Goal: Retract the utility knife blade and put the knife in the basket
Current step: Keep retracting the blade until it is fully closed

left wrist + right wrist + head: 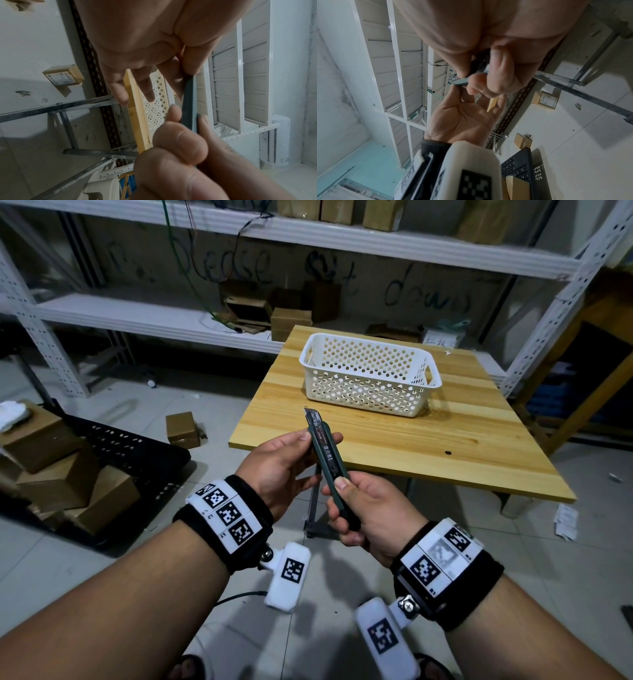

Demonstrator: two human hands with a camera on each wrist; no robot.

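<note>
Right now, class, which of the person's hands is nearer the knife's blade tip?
Left. The left hand pinches the knife just below the blade tip; the right hand grips the rear end.

- The basket (368, 374) sits on the table (445, 446) with its top wide open, nothing inside from where I'm standing
- Bare wood all along the near side of the table
- Shelving (308, 237) crowds in right behind the table
- Cardboard boxes (61, 470) and a black crate (130, 446) clutter the floor off to the left
</note>
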